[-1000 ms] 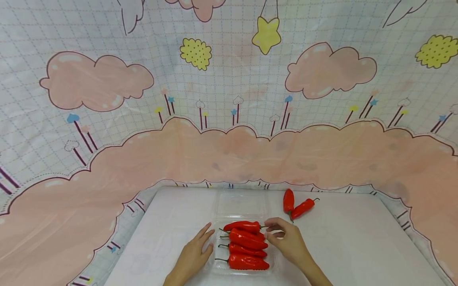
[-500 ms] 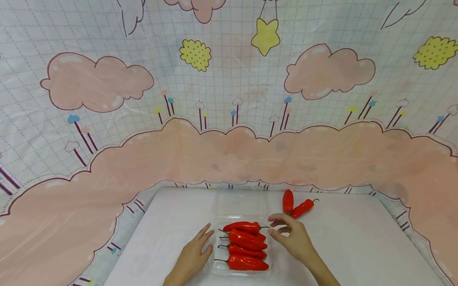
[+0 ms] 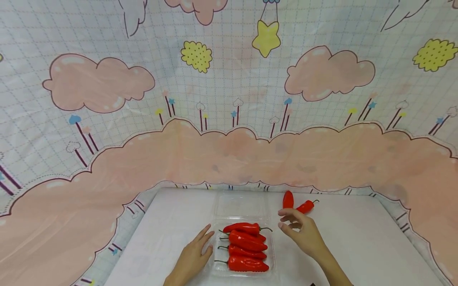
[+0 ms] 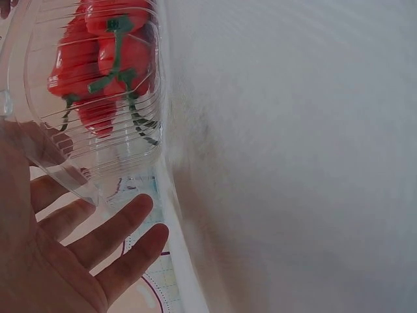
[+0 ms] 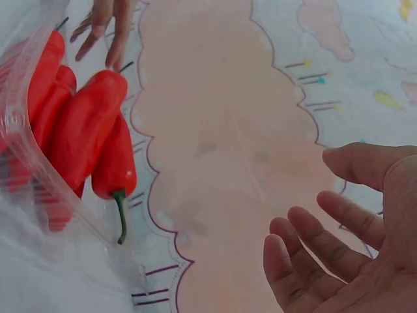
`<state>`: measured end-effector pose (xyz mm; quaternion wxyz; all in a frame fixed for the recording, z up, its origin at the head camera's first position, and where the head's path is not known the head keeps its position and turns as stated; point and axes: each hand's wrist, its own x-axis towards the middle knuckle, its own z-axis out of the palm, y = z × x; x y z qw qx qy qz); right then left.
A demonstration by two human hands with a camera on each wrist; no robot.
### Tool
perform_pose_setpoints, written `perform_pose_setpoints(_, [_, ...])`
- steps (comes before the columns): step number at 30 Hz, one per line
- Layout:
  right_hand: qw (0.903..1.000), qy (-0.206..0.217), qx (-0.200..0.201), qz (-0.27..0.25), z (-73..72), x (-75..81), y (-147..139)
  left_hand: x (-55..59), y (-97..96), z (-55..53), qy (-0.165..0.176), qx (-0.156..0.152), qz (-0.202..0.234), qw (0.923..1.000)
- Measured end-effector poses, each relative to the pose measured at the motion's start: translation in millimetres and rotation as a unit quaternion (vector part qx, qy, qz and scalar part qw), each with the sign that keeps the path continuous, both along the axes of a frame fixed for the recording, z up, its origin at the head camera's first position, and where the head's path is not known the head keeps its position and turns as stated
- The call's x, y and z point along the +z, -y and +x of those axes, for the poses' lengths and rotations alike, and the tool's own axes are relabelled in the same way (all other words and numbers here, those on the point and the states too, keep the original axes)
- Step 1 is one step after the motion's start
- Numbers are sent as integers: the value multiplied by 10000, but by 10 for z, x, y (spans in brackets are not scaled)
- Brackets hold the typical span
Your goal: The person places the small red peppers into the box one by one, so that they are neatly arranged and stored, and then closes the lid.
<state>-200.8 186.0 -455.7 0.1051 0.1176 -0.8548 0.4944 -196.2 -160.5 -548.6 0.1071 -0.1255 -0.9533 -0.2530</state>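
Several red peppers [image 3: 247, 240] with green stems lie side by side in a clear plastic clamshell box [image 3: 273, 254]. The topmost pepper [image 3: 241, 227] has its stem pointing right, over the rim. My left hand [image 3: 193, 254] rests along the box's left side, fingers fairly straight and spread; in the left wrist view its fingers [image 4: 117, 231] are close by the box wall. To the right of the box, my right hand [image 3: 304, 234] is in the air with loosely bent fingers and nothing in them. It partly covers two more red peppers, one upright in view [image 3: 288, 200] and one slanted [image 3: 306, 206].
The box's clear lid [image 3: 241, 204] lies folded back behind it on the white table [image 3: 358, 246]. A cloth [image 3: 229, 155] printed with clouds and stars hangs beyond the table's back edge.
My right hand has drawn away from the topmost pepper's stem, moving right toward the two loose peppers. My left hand has stayed at the box.
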Motion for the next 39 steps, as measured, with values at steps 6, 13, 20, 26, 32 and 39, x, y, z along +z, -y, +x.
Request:
perform_pose_setpoints(6, [9997, -224, 13, -18, -30, 4, -119, -2, 7, -7, 3, -9, 0, 10000])
perform_pose_setpoints(13, [9997, -232, -101, -37, -65, -16, -223, 6, 10, -6, 57, -11, 32, 10000])
perform_pose_setpoints(20, [9995, 83, -297, -53, -112, -34, -310, 3, 8, -9, -55, -27, 31, 10000])
perform_pose_setpoints(26, [9986, 312, -346, -234, -150, -49, -373, -3, 14, -13, -52, -52, 13, 10000])
perform_pose_setpoints(32, [9986, 295, -354, -265, -196, -58, -431, 0, 8, -12, -21, -37, 32, 10000])
perform_pose_setpoints(39, [9989, 295, -360, 14, -294, -90, -575, -2, 11, -6, -105, -45, 60, 9999])
